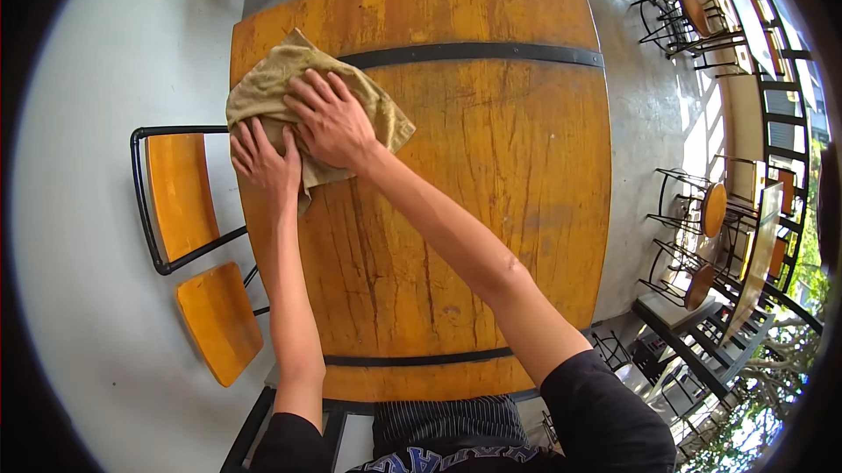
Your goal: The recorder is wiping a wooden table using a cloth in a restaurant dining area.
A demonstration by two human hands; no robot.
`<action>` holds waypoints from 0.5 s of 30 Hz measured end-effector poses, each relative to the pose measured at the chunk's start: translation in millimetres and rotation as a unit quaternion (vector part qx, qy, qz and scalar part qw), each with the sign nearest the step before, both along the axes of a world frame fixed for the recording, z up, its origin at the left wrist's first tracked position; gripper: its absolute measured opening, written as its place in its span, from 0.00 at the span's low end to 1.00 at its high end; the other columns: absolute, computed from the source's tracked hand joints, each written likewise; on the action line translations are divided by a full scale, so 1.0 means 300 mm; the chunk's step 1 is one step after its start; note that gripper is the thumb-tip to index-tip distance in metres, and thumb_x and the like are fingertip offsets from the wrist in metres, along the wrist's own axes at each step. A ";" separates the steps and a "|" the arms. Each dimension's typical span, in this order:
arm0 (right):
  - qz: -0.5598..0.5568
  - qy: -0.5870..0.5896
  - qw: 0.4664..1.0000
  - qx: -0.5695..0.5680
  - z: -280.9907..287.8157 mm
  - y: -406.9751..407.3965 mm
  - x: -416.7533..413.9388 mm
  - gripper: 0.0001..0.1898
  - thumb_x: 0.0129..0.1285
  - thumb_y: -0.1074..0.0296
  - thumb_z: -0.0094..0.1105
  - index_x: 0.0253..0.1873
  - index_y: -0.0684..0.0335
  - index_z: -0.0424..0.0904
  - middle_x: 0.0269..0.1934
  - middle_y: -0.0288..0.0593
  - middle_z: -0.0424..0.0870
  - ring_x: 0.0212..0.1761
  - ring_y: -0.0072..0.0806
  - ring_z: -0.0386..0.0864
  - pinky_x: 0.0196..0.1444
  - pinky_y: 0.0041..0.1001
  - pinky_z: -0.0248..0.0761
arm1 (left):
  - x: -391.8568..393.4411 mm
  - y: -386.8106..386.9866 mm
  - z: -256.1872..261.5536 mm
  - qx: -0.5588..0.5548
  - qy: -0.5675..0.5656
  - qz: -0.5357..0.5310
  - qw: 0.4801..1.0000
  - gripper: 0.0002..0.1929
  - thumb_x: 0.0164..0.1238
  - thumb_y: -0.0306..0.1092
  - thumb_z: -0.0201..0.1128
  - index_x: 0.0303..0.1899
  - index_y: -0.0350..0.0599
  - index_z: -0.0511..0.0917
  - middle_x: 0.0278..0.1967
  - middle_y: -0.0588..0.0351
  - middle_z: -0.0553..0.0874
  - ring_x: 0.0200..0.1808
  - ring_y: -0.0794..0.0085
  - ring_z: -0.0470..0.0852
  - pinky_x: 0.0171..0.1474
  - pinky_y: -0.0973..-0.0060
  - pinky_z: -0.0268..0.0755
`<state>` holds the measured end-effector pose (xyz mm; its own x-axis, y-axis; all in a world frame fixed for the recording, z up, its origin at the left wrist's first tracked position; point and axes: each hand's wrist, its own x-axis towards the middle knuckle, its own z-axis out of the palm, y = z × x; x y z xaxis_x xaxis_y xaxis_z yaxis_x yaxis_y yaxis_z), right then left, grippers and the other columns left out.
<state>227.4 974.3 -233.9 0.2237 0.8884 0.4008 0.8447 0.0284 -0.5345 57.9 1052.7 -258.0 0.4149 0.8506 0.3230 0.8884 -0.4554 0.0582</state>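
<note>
A tan cloth (388, 105) lies spread over the far left part of a worn wooden tabletop (460, 210). Pressed flat on the cloth's middle is my right hand (332, 119), its fingers slightly apart. My left hand (266, 157) rests on the cloth's near left part, by the table's left edge, fingers spread. The two hands are close together, and neither grasps the cloth. One corner of the cloth points to the right across the wood, and part of it lies hidden under my palms.
Black metal strips (473, 52) cross the tabletop at its far and near ends. Two wooden chairs (181, 193) (220, 322) stand against the left side. Round-seated stools (714, 210) and further tables stand off to the right, beside windows.
</note>
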 end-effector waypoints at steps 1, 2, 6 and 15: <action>-0.032 -0.012 0.999 -0.012 -0.013 -0.010 0.063 0.29 0.78 0.50 0.55 0.78 0.56 0.76 0.83 0.54 0.67 0.88 0.50 0.58 0.91 0.49 0.46 | 0.072 0.021 0.011 -0.019 -0.008 -0.017 1.000 0.39 0.81 0.62 0.60 0.84 0.51 0.67 0.85 0.45 0.65 0.87 0.37 0.56 0.85 0.37 0.45; -0.059 -0.017 0.998 -0.004 -0.027 -0.010 0.134 0.33 0.77 0.47 0.56 0.80 0.56 0.73 0.85 0.56 0.65 0.89 0.50 0.58 0.91 0.48 0.45 | 0.151 0.030 0.015 -0.028 -0.025 -0.035 0.999 0.39 0.81 0.62 0.60 0.84 0.53 0.66 0.86 0.46 0.65 0.87 0.36 0.56 0.86 0.37 0.43; -0.170 -0.094 0.980 -0.043 -0.047 -0.030 0.503 0.39 0.79 0.36 0.52 0.84 0.55 0.67 0.87 0.55 0.60 0.91 0.46 0.54 0.91 0.47 0.43 | 0.536 0.086 0.031 -0.025 -0.024 -0.136 0.990 0.41 0.79 0.67 0.58 0.86 0.60 0.64 0.87 0.48 0.63 0.88 0.40 0.55 0.87 0.40 0.40; -0.348 -0.167 0.919 -0.083 -0.091 -0.439 1.214 0.42 0.74 0.28 0.55 0.82 0.51 0.71 0.83 0.49 0.70 0.89 0.45 0.59 0.91 0.47 0.46 | 1.317 -0.219 0.010 -0.059 0.015 -0.321 0.945 0.43 0.79 0.73 0.49 0.88 0.69 0.58 0.89 0.55 0.60 0.89 0.45 0.53 0.90 0.41 0.35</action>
<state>591.7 842.6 -261.1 0.6500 0.6318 0.4222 0.7448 -0.6399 -0.1892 453.0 987.0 -255.0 0.8651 0.4498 0.2220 0.4334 -0.8931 0.1209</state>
